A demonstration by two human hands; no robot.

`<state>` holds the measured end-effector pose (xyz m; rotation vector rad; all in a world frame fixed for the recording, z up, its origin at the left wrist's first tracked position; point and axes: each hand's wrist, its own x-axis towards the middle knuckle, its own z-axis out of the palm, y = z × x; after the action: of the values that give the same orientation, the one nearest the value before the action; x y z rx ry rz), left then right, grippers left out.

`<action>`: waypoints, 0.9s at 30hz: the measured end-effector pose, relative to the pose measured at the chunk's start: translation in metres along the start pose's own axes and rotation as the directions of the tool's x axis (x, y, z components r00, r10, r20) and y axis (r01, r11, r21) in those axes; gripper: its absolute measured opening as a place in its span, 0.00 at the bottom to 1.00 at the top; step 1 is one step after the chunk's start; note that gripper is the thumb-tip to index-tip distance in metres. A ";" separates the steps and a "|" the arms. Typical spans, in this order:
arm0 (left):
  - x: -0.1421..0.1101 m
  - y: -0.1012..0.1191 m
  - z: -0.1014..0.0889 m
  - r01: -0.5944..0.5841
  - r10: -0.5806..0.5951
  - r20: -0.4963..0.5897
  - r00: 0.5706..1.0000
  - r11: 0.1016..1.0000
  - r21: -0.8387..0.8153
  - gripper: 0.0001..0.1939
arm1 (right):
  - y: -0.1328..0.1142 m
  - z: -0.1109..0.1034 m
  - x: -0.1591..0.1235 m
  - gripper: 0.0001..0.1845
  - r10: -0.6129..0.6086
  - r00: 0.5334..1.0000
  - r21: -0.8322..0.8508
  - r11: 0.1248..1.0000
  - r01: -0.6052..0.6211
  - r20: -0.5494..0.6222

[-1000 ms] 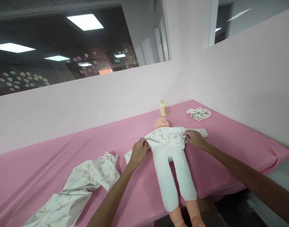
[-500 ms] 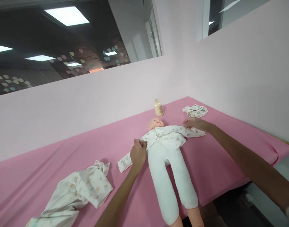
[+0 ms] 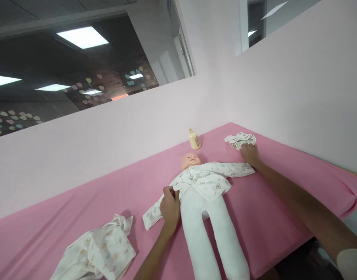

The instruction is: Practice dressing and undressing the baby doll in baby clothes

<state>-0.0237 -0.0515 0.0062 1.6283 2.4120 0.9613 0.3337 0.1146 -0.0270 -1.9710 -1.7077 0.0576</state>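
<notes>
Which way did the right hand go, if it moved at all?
Yes. Judged against the bottle, the right hand went farther right and back, from the white shirt to the near edge of the small cloth.

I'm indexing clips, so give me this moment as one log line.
left hand: curled at printed shirt; right hand: by patterned cloth, contact unclear; doll: face up on pink cover; bottle: standing beyond doll
</notes>
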 end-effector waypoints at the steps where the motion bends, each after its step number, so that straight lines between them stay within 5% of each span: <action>1: 0.000 0.000 0.000 0.000 0.000 0.001 1.000 1.000 0.001 0.05 | -0.001 -0.002 0.000 0.15 0.029 0.999 0.029 0.999 -0.028 -0.016; 6: 0.001 0.000 -0.005 -0.029 0.029 0.036 0.999 1.000 -0.003 0.05 | -0.020 -0.028 -0.014 0.20 0.302 0.937 0.341 0.912 -0.230 -0.175; 8: 0.002 0.002 -0.011 -0.032 0.036 0.073 0.997 0.998 -0.051 0.06 | -0.038 -0.050 -0.030 0.18 0.369 0.885 0.571 0.807 -0.152 -0.285; 10: -0.004 0.010 -0.020 -0.029 0.043 0.077 0.996 0.986 -0.167 0.09 | -0.062 -0.078 -0.059 0.15 0.375 0.850 0.766 0.641 0.050 -0.369; 13: -0.033 0.033 -0.041 -0.111 0.108 -0.031 0.994 0.924 -0.366 0.16 | -0.095 -0.120 -0.125 0.15 0.202 0.928 0.840 0.514 0.173 -0.314; 15: -0.065 0.054 -0.058 -0.225 0.239 -0.021 0.971 0.873 -0.432 0.22 | -0.110 -0.142 -0.176 0.16 -0.066 0.981 0.844 0.501 0.191 -0.183; 17: -0.097 0.075 -0.074 -0.341 0.461 0.134 0.877 0.795 -0.501 0.27 | -0.116 -0.157 -0.220 0.13 -0.370 0.927 0.844 0.478 0.244 -0.058; 19: -0.121 0.090 -0.087 -0.392 0.582 0.239 0.777 0.745 -0.540 0.21 | -0.116 -0.169 -0.249 0.10 -0.504 0.863 0.855 0.465 0.228 0.044; 21: -0.135 0.098 -0.097 -0.411 0.615 0.278 0.738 0.736 -0.537 0.13 | -0.112 -0.178 -0.263 0.10 -0.557 0.820 0.860 0.475 0.186 0.130; 27: -0.147 0.090 -0.122 -0.482 0.683 0.340 0.647 0.711 -0.512 0.11 | -0.103 -0.201 -0.270 0.09 -0.649 0.730 0.835 0.509 0.207 0.215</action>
<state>0.0655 -0.2115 0.1119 2.2016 1.2411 0.8260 0.2584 -0.2023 0.1071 -0.8320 -1.9817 1.0460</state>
